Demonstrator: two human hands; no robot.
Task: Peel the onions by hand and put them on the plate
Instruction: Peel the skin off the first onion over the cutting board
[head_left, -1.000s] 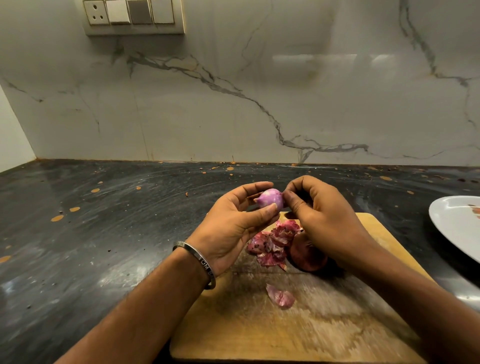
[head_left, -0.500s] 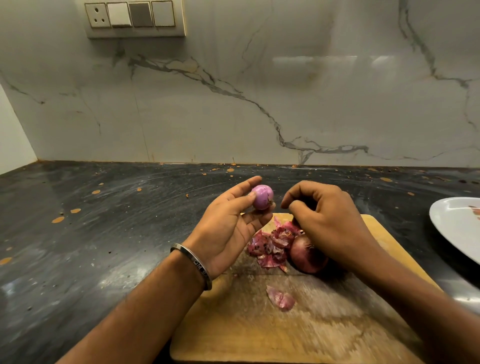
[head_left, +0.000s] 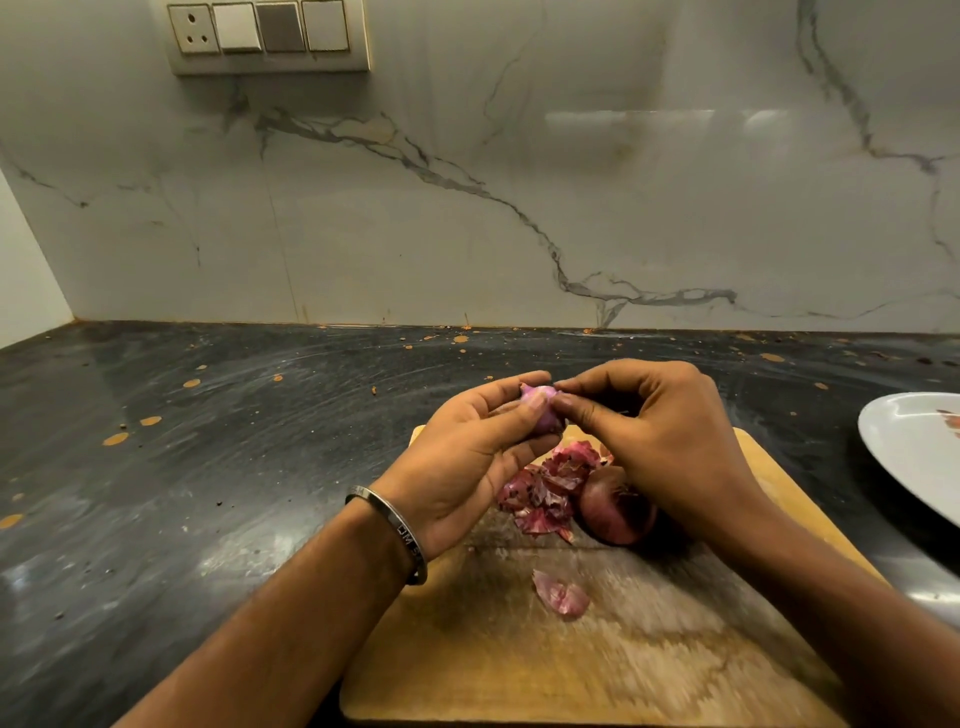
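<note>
While the left hand (head_left: 467, 457) cradles the small onion (head_left: 540, 410) above the cutting board's (head_left: 649, 649) far edge, steadying it for peeling, the right hand (head_left: 660, 441) pinches at its tip, probably lifting skin. An unpeeled onion (head_left: 615, 506) waits beside the peels (head_left: 545, 488). Fingers hide most of the held onion; the plate (head_left: 904, 447) is cut off at right.
</note>
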